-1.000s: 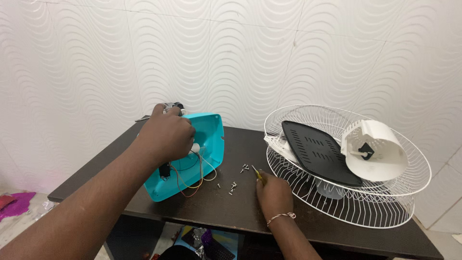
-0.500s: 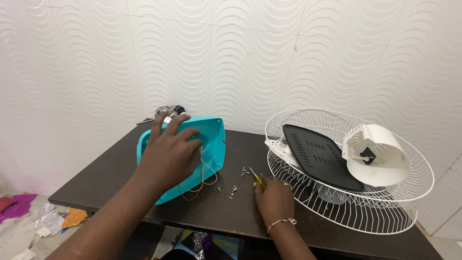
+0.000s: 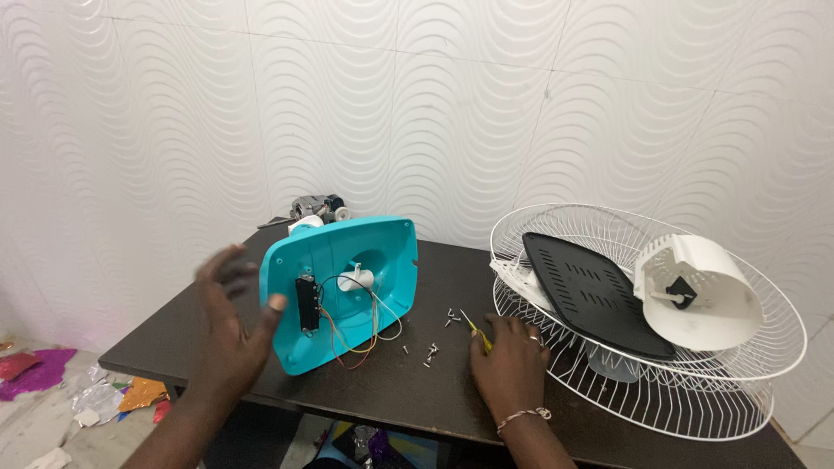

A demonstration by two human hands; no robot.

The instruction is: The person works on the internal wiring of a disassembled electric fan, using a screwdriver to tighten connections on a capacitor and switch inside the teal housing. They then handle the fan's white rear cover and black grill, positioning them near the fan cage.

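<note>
left hand spread open, thumb just touching the teal fan base tilted up on the dark table. right hand rests flat, pinching a yellow screwdriver beside loose screws.

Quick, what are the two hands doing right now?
Left hand: open, fingers spread, holding nothing, beside the turquoise housing.
Right hand: resting on the table, yellow screwdriver at its fingers.
</note>
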